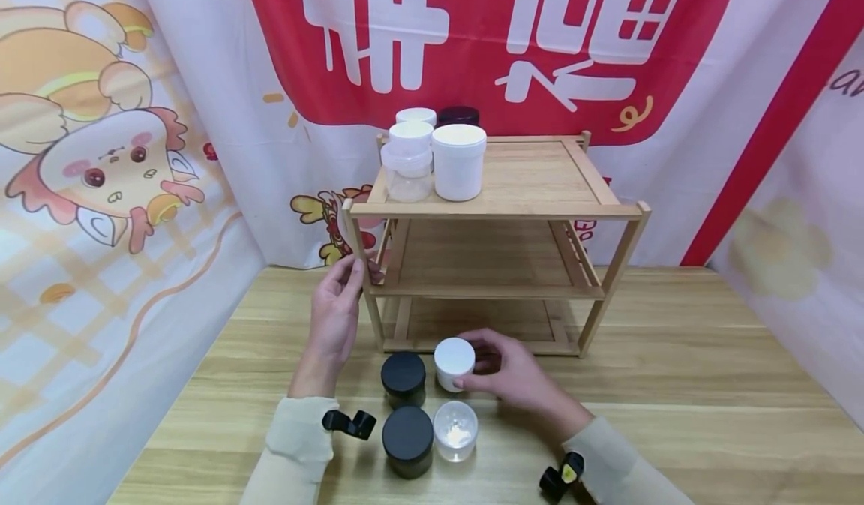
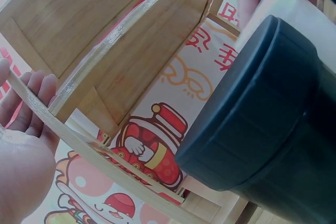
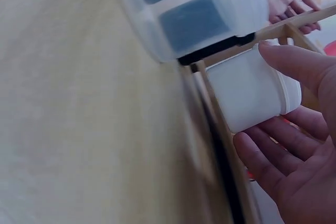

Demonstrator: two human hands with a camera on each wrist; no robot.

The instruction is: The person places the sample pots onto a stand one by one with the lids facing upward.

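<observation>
My left hand (image 1: 335,314) grips the left front post of a three-tier wooden rack (image 1: 486,293), fingers behind the wood and thumb in front. In the left wrist view, those fingers (image 2: 39,90) curl about the post. Before the rack's lowest tier, my right hand (image 1: 516,374) holds a small white lidded jar (image 1: 455,359) between thumb and fingers. The right wrist view shows this white jar (image 3: 249,90) side-on. Beside it stands a black-lidded jar (image 1: 403,374); nearer me are a larger black-lidded jar (image 1: 408,437) and a clear jar (image 1: 455,430).
On the rack's top left are a large white jar (image 1: 459,163), a clear white-lidded jar (image 1: 408,175), other white-lidded jars and a dark-lidded jar (image 1: 458,115). Printed cloth (image 1: 216,115) hangs behind and along both sides of the wooden table (image 1: 709,370).
</observation>
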